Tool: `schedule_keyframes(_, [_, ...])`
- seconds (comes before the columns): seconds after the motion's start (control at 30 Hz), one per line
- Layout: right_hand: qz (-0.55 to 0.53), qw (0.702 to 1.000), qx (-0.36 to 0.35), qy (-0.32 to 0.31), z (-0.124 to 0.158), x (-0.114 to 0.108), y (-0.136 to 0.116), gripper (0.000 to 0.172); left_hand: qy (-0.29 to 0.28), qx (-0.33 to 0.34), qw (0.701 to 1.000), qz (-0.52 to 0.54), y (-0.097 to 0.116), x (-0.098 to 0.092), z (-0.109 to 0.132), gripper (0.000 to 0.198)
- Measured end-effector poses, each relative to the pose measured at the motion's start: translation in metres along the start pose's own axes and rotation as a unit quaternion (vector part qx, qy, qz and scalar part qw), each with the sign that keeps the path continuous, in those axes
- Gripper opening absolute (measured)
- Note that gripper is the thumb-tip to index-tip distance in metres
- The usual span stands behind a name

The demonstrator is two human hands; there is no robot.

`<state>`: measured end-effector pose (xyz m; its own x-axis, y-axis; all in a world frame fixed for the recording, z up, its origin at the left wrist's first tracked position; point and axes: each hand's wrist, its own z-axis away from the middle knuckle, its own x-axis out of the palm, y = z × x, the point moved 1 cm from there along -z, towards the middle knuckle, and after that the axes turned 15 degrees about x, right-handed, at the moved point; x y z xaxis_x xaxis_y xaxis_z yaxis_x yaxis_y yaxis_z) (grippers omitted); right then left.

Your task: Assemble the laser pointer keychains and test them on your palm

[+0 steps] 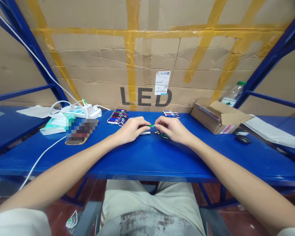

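My left hand (pixel 132 129) is closed in a pinch on the left end of a small green tube (pixel 151 126). The fingertips of my right hand (pixel 171 128) are pinched at the tube's other end. Just below my left fingers lies a silver tube (pixel 145 133) on the blue table. Several small round pieces like button cells (pixel 157 132) lie between the hands. Beside them a green carabiner clip (pixel 165 136) is partly under my right hand. Behind my left hand sits a row of coloured small metal tubes with clips (pixel 117 117). A smaller group of tubes with clips (pixel 171 114) is behind my right hand.
On the left of the blue table (pixel 142 160) are a phone (pixel 82 132), a white power strip (pixel 82 110) with cables and a plastic packet (pixel 55 125). An open cardboard box (pixel 218 116), a black mouse (pixel 243 139) and a bottle (pixel 233 94) stand right. A large carton (pixel 100 65) rises behind.
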<state>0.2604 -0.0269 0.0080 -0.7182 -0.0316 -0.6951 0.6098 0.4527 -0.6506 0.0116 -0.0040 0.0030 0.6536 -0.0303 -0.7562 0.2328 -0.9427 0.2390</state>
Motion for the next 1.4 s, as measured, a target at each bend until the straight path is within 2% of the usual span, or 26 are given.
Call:
schedule_keyframes(0.2, [-0.031,0.999,0.021,-0.032,-0.0004,0.0031,0.0028,0.024,-0.012,-0.001,1.000,0.007,0.0061,-0.0017,-0.0003,0.017])
schedule_keyframes(0.53, [-0.166,0.977,0.117,-0.068,-0.0026,0.0060,0.0020,0.029,-0.032,0.081,0.991,-0.099,0.0094,0.0000,0.0036,0.024])
schedule_keyframes(0.7, [-0.218,0.961,0.149,-0.078,-0.0045,0.0053,-0.0029,0.031,-0.040,0.096,0.986,-0.133,0.0073,0.0010,0.0053,0.028])
schedule_keyframes(0.93, [-0.203,0.958,0.182,-0.094,-0.0037,0.0029,-0.0045,0.033,-0.049,0.114,0.984,-0.130,0.0051,0.0012,0.0049,0.033])
schedule_keyframes(1.17, [-0.129,0.982,0.120,-0.063,-0.0025,0.0035,-0.0014,0.029,-0.042,0.122,0.981,-0.147,0.0035,-0.0013,0.0045,0.034])
schedule_keyframes(1.4, [-0.155,0.967,0.169,-0.113,-0.0028,0.0022,-0.0036,0.035,-0.059,0.110,0.984,-0.129,0.0047,-0.0001,0.0045,0.036])
